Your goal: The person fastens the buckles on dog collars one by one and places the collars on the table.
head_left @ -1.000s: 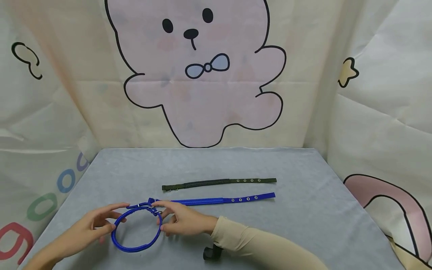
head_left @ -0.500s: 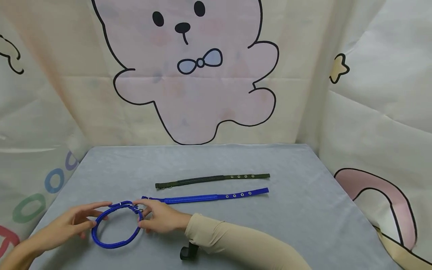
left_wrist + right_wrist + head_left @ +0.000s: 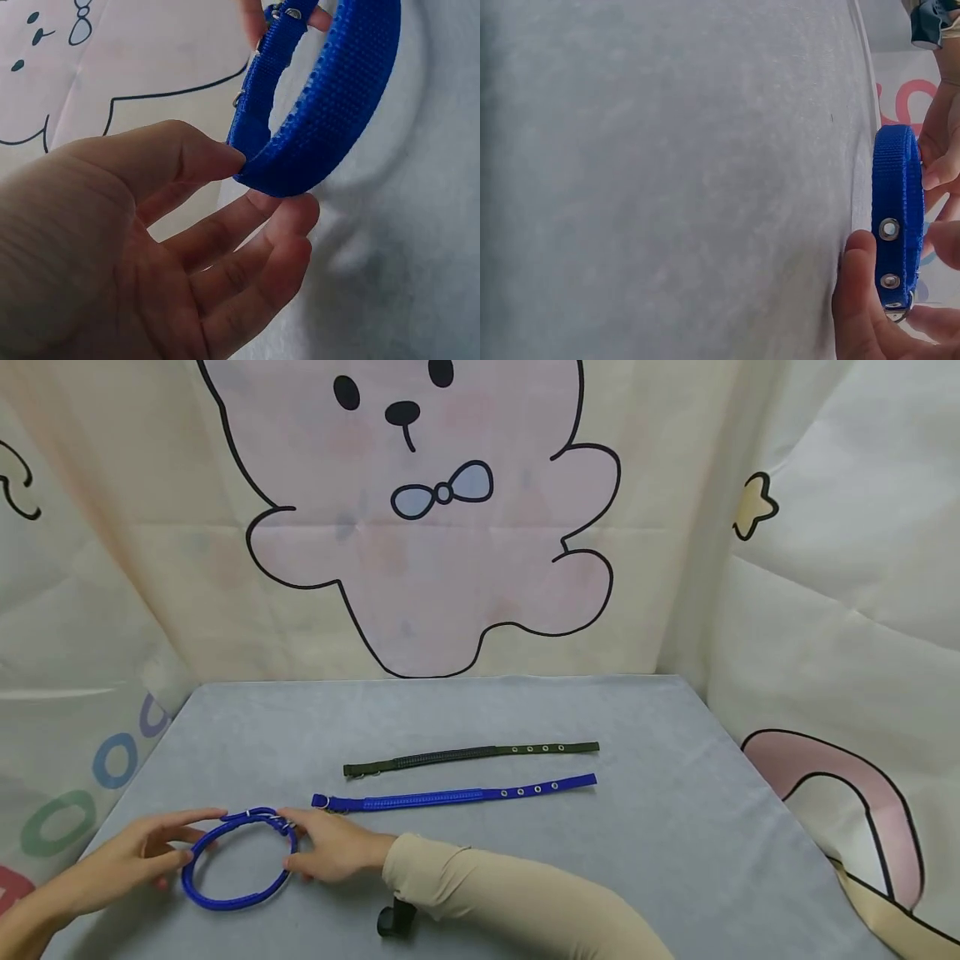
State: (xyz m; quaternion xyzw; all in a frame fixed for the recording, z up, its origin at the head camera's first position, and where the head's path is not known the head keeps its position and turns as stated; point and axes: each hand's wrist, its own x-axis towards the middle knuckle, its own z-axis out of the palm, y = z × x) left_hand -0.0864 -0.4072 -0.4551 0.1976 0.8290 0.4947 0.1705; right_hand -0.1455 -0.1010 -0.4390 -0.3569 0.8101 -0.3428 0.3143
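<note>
A blue collar [image 3: 232,904], buckled into a loop, is held upright between both hands at the front left of the table. My left hand [image 3: 146,853] pinches its left side between thumb and fingers; the left wrist view shows the thumb on the edge of the blue webbing [image 3: 337,120]. On the opposite side, my right hand [image 3: 333,845] grips the loop close to the metal buckle [image 3: 287,829]. The right wrist view shows metal eyelets [image 3: 889,229] in the strap beside the right fingers [image 3: 855,277].
Behind the hands, a second blue collar [image 3: 423,801] lies flat and straight on the grey cloth-covered table [image 3: 675,860]. Farther back is a dark green collar [image 3: 442,758], roughly parallel to it. A small black device [image 3: 395,918] sits under the right wrist. Printed curtains surround the table.
Both hands have moved left with the looped collar, away from the flat blue collar, whose buckle end now shows uncovered. The head view has also shifted slightly.
</note>
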